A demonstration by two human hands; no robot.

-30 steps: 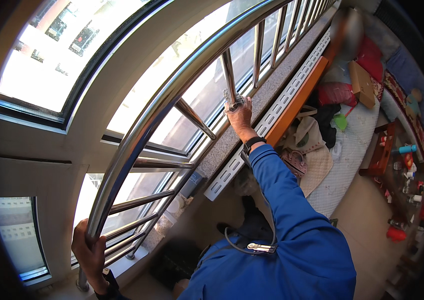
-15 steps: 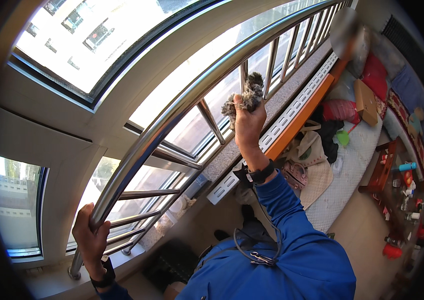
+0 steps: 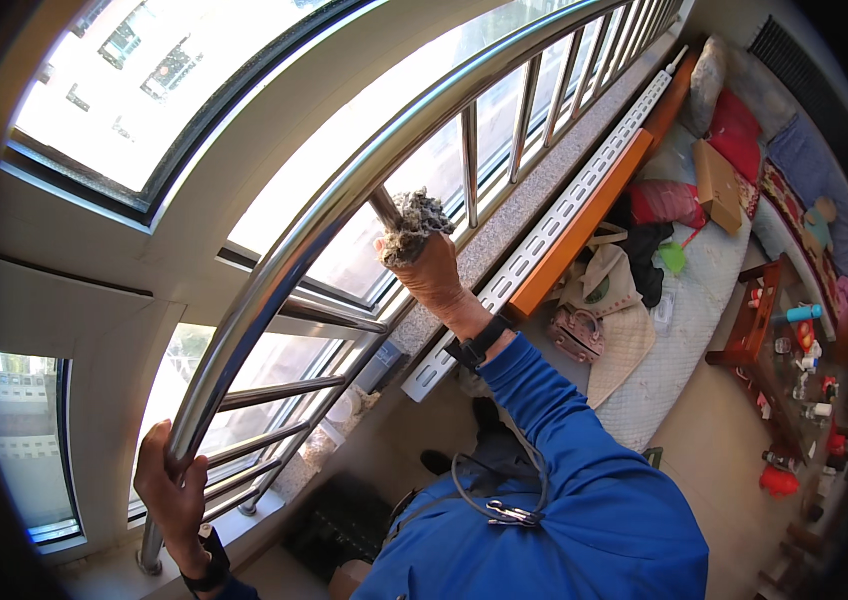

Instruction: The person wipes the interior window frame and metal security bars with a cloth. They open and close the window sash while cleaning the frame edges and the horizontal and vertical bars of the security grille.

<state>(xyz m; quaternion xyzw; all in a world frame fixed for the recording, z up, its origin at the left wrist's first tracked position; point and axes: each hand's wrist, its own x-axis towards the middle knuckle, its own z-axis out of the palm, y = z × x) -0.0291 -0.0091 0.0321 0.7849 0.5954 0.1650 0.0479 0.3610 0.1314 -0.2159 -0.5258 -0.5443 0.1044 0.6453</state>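
A curved metal railing (image 3: 289, 243) with upright bars runs along the window. My left hand (image 3: 170, 490) is wrapped round its top rail near the lower end. My right hand (image 3: 431, 278) grips a fluffy grey cleaning cloth (image 3: 418, 222), bunched round one of the upright bars just below the top rail. The bar's middle is hidden behind the cloth and the fingers. Each wrist wears a black band.
Beyond the railing are window panes (image 3: 164, 80) and a speckled stone sill (image 3: 504, 232). A white slotted panel (image 3: 544, 262) with an orange board (image 3: 584, 225) stands beside it. To the right are a bed (image 3: 679, 370) with clothes and a pink handbag (image 3: 576, 333), and a cluttered wooden table (image 3: 764, 370).
My right hand has moved left and nearer along the railing with the cloth, from one upright bar to another. My left hand keeps its hold on the rail.
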